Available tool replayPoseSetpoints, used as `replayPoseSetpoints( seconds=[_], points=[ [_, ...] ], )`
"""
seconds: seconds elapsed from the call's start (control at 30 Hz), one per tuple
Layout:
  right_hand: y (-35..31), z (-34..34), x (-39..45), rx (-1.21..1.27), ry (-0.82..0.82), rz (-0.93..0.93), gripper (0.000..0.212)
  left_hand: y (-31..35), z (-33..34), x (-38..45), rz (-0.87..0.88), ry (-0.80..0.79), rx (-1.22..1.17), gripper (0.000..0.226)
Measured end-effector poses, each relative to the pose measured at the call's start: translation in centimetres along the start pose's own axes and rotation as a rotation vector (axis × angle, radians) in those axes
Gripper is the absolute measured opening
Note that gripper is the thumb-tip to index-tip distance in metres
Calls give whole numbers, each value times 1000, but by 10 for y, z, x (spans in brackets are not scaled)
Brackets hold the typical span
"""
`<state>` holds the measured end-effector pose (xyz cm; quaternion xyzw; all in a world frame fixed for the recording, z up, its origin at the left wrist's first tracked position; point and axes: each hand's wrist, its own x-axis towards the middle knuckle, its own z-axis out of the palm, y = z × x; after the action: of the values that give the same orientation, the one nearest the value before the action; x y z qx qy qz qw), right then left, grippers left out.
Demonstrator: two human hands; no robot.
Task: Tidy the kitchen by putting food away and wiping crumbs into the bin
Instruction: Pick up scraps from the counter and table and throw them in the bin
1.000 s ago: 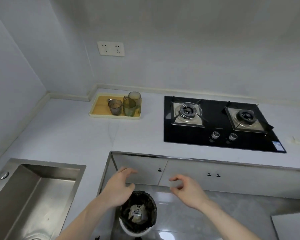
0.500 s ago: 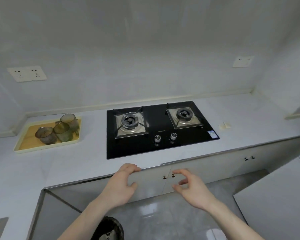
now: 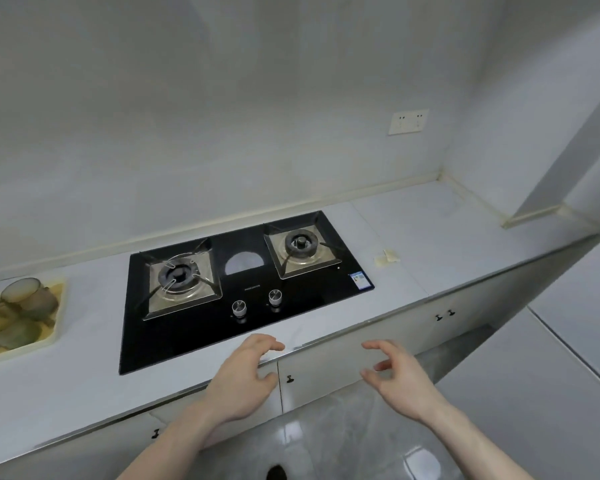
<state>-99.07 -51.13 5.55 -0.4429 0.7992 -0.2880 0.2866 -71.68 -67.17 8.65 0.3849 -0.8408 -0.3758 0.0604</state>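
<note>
Left hand: the left hand (image 3: pixel 238 379) is empty, fingers loosely curled and spread, hovering over the front edge of the counter just in front of the hob.
Right hand: the right hand (image 3: pixel 400 379) is empty, thumb and fingers half open in a loose claw, in front of the cabinet doors (image 3: pixel 326 365), down and to the right of the hob.
Hob: the black glass hob (image 3: pixel 243 289) is set into the counter; two burners and two knobs are visible, and nothing stands on it.
Counter: the white counter (image 3: pixel 430 244) shows no food and no crumbs that can be made out on either side of the hob.
Scrap: one small pale scrap (image 3: pixel 386 258) lies on the counter just right of the hob; what it is cannot be told.
Tray: a yellow tray (image 3: pixel 58 306) with tinted cups (image 3: pixel 18 306) sits well left of the hob.
Bin: only a dark sliver (image 3: pixel 276 472) at the bottom edge, on the floor below the hob, may be the bin.
Progress: judged near complete; food appears put away and no cloth is in view.
Remaining: judged to be the pale scrap, if it is waste, to be carried to the bin.
</note>
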Motion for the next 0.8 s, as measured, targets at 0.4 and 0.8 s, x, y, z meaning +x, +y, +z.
replayPoseSetpoints(
  seconds=[0.4,0.8],
  points=[
    [45,-57,116,-49,16,100,41,23,3,138,36,-62,19,46],
    [110,-94,282,-233,-186,144,57,42,31,199,-133,-2,-11,48]
  ],
)
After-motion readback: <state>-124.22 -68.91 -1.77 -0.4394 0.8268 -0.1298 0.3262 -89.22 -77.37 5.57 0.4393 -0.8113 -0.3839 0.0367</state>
